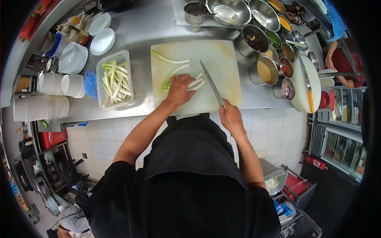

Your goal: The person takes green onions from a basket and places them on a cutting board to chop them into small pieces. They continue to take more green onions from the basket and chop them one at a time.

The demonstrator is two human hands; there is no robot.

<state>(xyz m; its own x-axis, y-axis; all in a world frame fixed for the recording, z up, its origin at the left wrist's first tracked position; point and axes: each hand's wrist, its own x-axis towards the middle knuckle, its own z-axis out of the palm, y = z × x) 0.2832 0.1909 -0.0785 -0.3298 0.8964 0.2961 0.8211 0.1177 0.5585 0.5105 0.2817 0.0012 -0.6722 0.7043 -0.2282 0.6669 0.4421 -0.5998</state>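
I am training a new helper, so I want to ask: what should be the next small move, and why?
Probably move the knife slightly left, toward the white-and-green stalks: the right hand holds it with the blade beside them, a small gap between, and the left hand seems to steady them on the cutting board.

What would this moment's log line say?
left hand: on scallion stalks | right hand: gripping kitchen knife | surface: cutting board | beside board: plastic basket

Your left hand is palm-down, fingers bunched together, while your right hand is curled tight, both forearms kinda angling inward.
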